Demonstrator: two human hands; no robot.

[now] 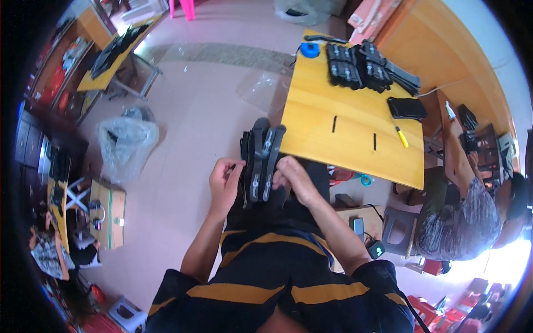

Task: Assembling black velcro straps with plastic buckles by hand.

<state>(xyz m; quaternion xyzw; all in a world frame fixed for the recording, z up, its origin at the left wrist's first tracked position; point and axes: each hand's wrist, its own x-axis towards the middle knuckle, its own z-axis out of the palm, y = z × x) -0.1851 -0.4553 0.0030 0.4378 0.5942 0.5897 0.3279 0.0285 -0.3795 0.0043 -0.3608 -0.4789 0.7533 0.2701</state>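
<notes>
Several long black straps [259, 161] with pale printed marks and rounded ends lie side by side across my lap, beside the table's near left corner. At their left edge is my left hand [223, 180], its fingers bent and its thumb apart from them. My right hand [293, 176] is on the other side, close to the rightmost strap, with the fingers loosely curled. Both hands look open, and I see nothing held in them. Whether the fingertips touch the straps is hard to make out.
On the yellow table [316, 119] are stacked black straps [344, 66], a blue roll [310, 50], a black folded bundle [407, 107] and a yellow cutter [402, 137]. A person [461, 222] sits at the right. A plastic bag [127, 144] and a carton [108, 213] stand left.
</notes>
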